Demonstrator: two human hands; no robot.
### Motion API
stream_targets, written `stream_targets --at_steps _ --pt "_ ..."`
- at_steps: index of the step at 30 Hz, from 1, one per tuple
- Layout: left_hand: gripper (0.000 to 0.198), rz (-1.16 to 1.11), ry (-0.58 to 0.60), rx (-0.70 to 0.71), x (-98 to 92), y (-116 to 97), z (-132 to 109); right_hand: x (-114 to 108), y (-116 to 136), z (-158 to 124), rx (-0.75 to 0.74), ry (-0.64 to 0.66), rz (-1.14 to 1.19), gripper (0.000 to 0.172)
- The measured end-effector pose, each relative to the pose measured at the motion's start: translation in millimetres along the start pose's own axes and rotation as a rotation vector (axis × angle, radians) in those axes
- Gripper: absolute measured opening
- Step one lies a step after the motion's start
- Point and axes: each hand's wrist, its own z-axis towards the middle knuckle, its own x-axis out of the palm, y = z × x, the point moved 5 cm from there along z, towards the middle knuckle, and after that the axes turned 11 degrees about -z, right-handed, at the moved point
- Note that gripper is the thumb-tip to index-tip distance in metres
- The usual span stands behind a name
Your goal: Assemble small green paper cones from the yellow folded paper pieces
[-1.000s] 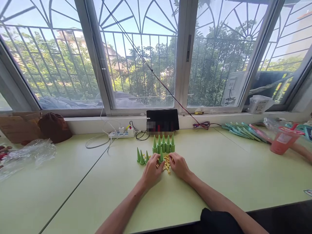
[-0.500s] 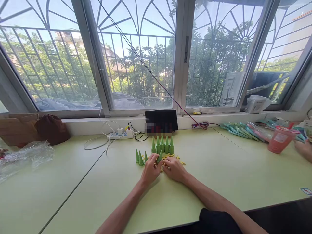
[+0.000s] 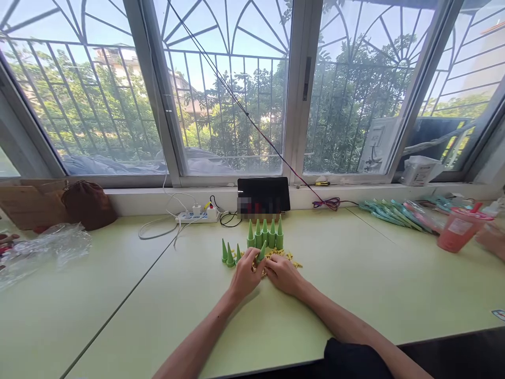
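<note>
My left hand [image 3: 248,273] is closed around a green cone [image 3: 262,251], whose pointed tip stands up above the fingers. Close beside it, my right hand [image 3: 282,271] has its fingers curled together by the cone's lower end; whatever they pinch is hidden. Small yellow pieces [image 3: 291,259] lie in a loose pile under and behind both hands. Behind the pile stands a row of green cones on cylinders [image 3: 265,238], points upward. Several shorter green cones [image 3: 230,258] stand left of my left hand, one of them partly covered by it.
A dark tablet [image 3: 272,192] leans against the sill behind the cones. Left of it lies a power strip [image 3: 197,216] with cables. Crinkled clear plastic [image 3: 59,247] is at far left. At right are a red drink cup [image 3: 460,231], teal packets [image 3: 389,215] and another person's hand [image 3: 492,239].
The whole view has shifted slightly. My right fingers are a little nearer the cone in my left hand. The other person's hand at right has moved closer to the cup.
</note>
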Motion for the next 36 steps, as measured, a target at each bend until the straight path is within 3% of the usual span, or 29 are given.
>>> stream_targets --at_steps 36 --pt "0.002 0.008 0.05 0.013 1.8 -2.1 -0.8 9.5 -1.8 -2.7 0.021 0.01 0.059 0.015"
